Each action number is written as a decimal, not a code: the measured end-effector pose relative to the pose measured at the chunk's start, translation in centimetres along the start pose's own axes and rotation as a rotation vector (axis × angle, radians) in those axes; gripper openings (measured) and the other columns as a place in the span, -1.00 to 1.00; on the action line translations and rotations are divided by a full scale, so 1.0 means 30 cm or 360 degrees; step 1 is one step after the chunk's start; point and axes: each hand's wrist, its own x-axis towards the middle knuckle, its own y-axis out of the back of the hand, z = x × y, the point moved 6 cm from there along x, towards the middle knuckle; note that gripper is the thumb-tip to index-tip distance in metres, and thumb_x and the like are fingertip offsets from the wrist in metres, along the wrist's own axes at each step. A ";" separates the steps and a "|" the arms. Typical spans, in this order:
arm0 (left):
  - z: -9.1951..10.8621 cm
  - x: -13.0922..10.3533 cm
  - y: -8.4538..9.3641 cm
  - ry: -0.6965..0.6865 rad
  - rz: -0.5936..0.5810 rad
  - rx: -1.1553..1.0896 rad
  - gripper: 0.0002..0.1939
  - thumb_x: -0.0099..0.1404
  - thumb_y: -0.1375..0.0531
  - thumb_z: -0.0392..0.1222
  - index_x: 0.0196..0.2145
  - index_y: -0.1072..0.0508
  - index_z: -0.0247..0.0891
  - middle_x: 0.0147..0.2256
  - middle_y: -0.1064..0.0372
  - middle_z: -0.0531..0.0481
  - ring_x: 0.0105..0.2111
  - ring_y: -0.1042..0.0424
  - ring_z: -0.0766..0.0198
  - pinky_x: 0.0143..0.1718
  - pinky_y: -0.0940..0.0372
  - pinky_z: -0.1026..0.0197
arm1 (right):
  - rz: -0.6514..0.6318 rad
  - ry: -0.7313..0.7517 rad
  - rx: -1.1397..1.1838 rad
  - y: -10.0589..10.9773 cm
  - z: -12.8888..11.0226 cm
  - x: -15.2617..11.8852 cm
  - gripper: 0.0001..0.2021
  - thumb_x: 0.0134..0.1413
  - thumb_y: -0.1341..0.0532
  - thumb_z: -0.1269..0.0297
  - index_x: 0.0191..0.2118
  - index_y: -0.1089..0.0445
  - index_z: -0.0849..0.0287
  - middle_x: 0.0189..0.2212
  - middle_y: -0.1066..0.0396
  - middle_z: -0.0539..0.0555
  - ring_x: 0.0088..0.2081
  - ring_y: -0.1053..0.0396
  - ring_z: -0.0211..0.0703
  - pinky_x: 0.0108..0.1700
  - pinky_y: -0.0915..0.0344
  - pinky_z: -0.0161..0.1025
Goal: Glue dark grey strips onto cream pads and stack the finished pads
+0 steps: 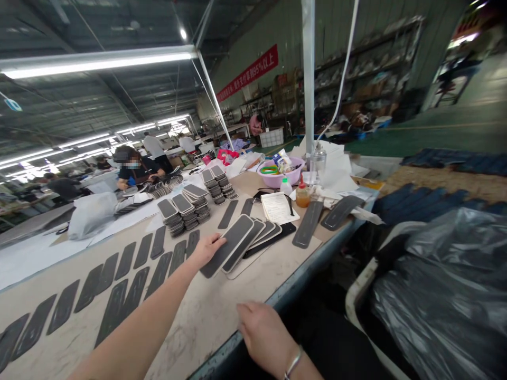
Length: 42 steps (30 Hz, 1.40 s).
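Note:
My left hand (206, 249) reaches over the table, its thumb and fingers closed on the left edge of a dark grey rounded panel (230, 244) with a pale rim. This panel lies at the top of a fanned pile of similar panels (269, 230). Beside the table's front edge is my right hand (266, 331), a silver bangle on its wrist. Its fingers are slightly blurred and partly turned away, and nothing shows in them. Rows of glossy dark strips (127, 258) lie left of the pile. Behind stand several stacks of the pale-edged panels (182, 205).
An open notebook (278, 207), a bottle of amber liquid (302, 196) and a purple basin (273, 180) stand beyond the pile. Two dark panels (307, 226) lie near the right edge. Black plastic (447, 285) covers something at right. A masked co-worker (134, 170) sits across the table.

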 end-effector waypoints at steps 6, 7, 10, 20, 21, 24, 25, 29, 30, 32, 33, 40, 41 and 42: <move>0.187 -0.005 -0.190 -0.0464 -0.0034 0.0331 -0.77 0.23 -0.12 -0.12 -0.20 -0.47 -0.20 -0.16 -0.33 -0.11 -0.10 -0.25 0.11 -0.05 -0.12 0.08 | -0.0116 0.0015 -0.0051 -0.033 -0.004 -0.009 -0.88 0.04 -0.14 0.37 -0.26 -0.33 0.16 -0.30 -0.39 0.07 -0.25 -0.33 -0.09 -0.22 -0.24 -0.23; 0.225 -0.019 -0.219 -0.0556 -0.0067 0.0378 -0.81 0.23 -0.11 -0.13 -0.25 -0.49 -0.19 -0.19 -0.34 -0.10 -0.10 -0.24 0.10 -0.04 -0.10 0.06 | -0.0129 0.0013 -0.0055 -0.036 -0.002 -0.008 -0.88 0.04 -0.14 0.36 -0.25 -0.33 0.16 -0.30 -0.39 0.07 -0.25 -0.33 -0.09 -0.23 -0.24 -0.22; 0.304 -0.036 -0.277 -0.0728 -0.0104 0.0512 -0.79 0.25 -0.07 -0.23 -0.42 -0.50 -0.24 -0.28 -0.34 -0.13 -0.13 -0.21 0.08 -0.06 -0.05 -0.02 | -0.0176 0.0023 -0.0058 -0.051 0.002 -0.001 -0.87 0.03 -0.14 0.36 -0.25 -0.34 0.17 -0.30 -0.40 0.07 -0.24 -0.34 -0.07 -0.23 -0.24 -0.21; 0.346 0.011 -0.308 -0.0816 -0.0052 0.0722 -0.84 0.15 -0.10 -0.34 -0.51 -0.46 -0.33 -0.36 -0.33 -0.16 -0.23 -0.22 0.09 -0.13 -0.04 -0.02 | -0.0207 0.0021 -0.0057 -0.090 0.016 0.019 -0.85 -0.03 -0.18 0.36 -0.26 -0.36 0.19 -0.30 -0.41 0.09 -0.24 -0.34 -0.05 -0.20 -0.27 -0.19; 0.349 0.007 -0.303 -0.0803 -0.0036 0.0720 -0.86 0.14 -0.11 -0.33 -0.50 -0.45 -0.33 -0.35 -0.33 -0.15 -0.23 -0.22 0.08 -0.13 -0.04 -0.02 | -0.0188 0.0018 -0.0061 -0.089 0.017 0.021 -0.85 -0.03 -0.17 0.38 -0.26 -0.36 0.19 -0.31 -0.41 0.09 -0.25 -0.35 -0.05 -0.20 -0.27 -0.20; 0.355 -0.021 -0.269 -0.0745 0.0022 0.0696 -0.87 0.13 -0.12 -0.29 -0.51 -0.44 -0.32 -0.35 -0.32 -0.13 -0.23 -0.23 0.09 -0.11 -0.05 -0.02 | -0.0116 0.0065 -0.0052 -0.077 0.014 0.026 -0.85 -0.04 -0.14 0.44 -0.28 -0.36 0.17 -0.35 -0.41 0.07 -0.29 -0.35 -0.10 -0.24 -0.28 -0.23; 0.356 -0.036 -0.248 -0.0721 0.0045 0.0691 -0.87 0.13 -0.11 -0.29 -0.51 -0.44 -0.32 -0.36 -0.32 -0.12 -0.23 -0.23 0.09 -0.12 -0.06 -0.01 | -0.0069 0.0106 -0.0037 -0.066 0.010 0.027 -0.84 -0.04 -0.13 0.46 -0.29 -0.35 0.16 -0.36 -0.40 0.06 -0.31 -0.35 -0.12 -0.26 -0.28 -0.25; 0.325 -0.125 -0.121 -0.0524 0.0106 0.0484 -0.87 0.09 -0.07 -0.32 -0.50 -0.42 -0.29 -0.36 -0.32 -0.07 -0.27 -0.27 0.15 -0.20 -0.13 0.09 | 0.0319 0.0254 0.0131 0.019 -0.003 0.017 -0.73 0.02 -0.06 0.51 -0.16 -0.35 0.12 -0.35 -0.41 0.06 -0.30 -0.34 -0.16 -0.25 -0.30 -0.26; 0.303 -0.154 -0.087 -0.0457 0.0078 0.0338 -0.87 0.07 -0.06 -0.34 -0.50 -0.41 -0.28 -0.37 -0.32 -0.05 -0.29 -0.28 0.19 -0.22 -0.15 0.14 | 0.0433 0.0278 0.0194 0.044 -0.002 0.010 -0.70 0.04 -0.04 0.51 -0.11 -0.34 0.12 -0.33 -0.41 0.07 -0.28 -0.35 -0.17 -0.22 -0.31 -0.25; 0.240 -0.217 -0.034 -0.0304 -0.0056 0.0005 -0.87 0.06 -0.04 -0.34 -0.52 -0.39 -0.28 -0.40 -0.32 -0.01 -0.35 -0.31 0.27 -0.28 -0.18 0.23 | 0.0636 0.0317 0.0310 0.085 0.001 -0.004 -0.65 0.08 -0.03 0.52 -0.03 -0.30 0.13 -0.26 -0.41 0.11 -0.22 -0.35 -0.17 -0.17 -0.33 -0.24; 0.197 -0.251 -0.020 -0.0212 -0.0158 -0.0133 -0.87 0.05 -0.03 -0.33 -0.53 -0.37 -0.28 -0.42 -0.31 0.01 -0.38 -0.31 0.29 -0.32 -0.19 0.27 | 0.0710 0.0331 0.0349 0.098 0.003 -0.010 -0.64 0.09 -0.03 0.52 0.00 -0.28 0.13 -0.23 -0.40 0.12 -0.20 -0.35 -0.17 -0.15 -0.33 -0.23; -0.095 -0.532 -0.057 0.0181 -0.0490 -0.0255 -0.78 0.04 0.01 -0.31 -0.48 -0.44 -0.34 -0.58 -0.31 0.05 -0.57 -0.29 0.33 -0.58 -0.15 0.33 | 0.0520 0.0307 -0.0003 -0.010 0.010 0.018 -0.54 0.13 -0.07 0.37 0.17 -0.14 0.12 0.04 -0.28 0.18 0.05 -0.24 -0.08 0.04 -0.29 -0.10; -0.113 -0.570 -0.056 0.0183 -0.0419 -0.0223 -0.78 0.04 0.00 -0.31 -0.49 -0.45 -0.35 -0.54 -0.34 0.03 -0.55 -0.32 0.32 -0.55 -0.18 0.32 | 0.0455 0.0323 -0.0097 -0.050 0.017 0.025 -0.52 0.13 -0.09 0.32 0.18 -0.12 0.11 0.09 -0.24 0.18 0.09 -0.21 -0.04 0.05 -0.28 -0.08; -0.128 -0.606 -0.053 0.0206 -0.0339 -0.0197 -0.78 0.05 -0.02 -0.31 -0.48 -0.46 -0.34 -0.49 -0.37 -0.01 -0.51 -0.34 0.30 -0.49 -0.22 0.31 | 0.0386 0.0354 -0.0191 -0.094 0.027 0.031 -0.51 0.12 -0.10 0.26 0.19 -0.12 0.10 0.12 -0.21 0.17 0.12 -0.17 0.00 0.05 -0.28 -0.04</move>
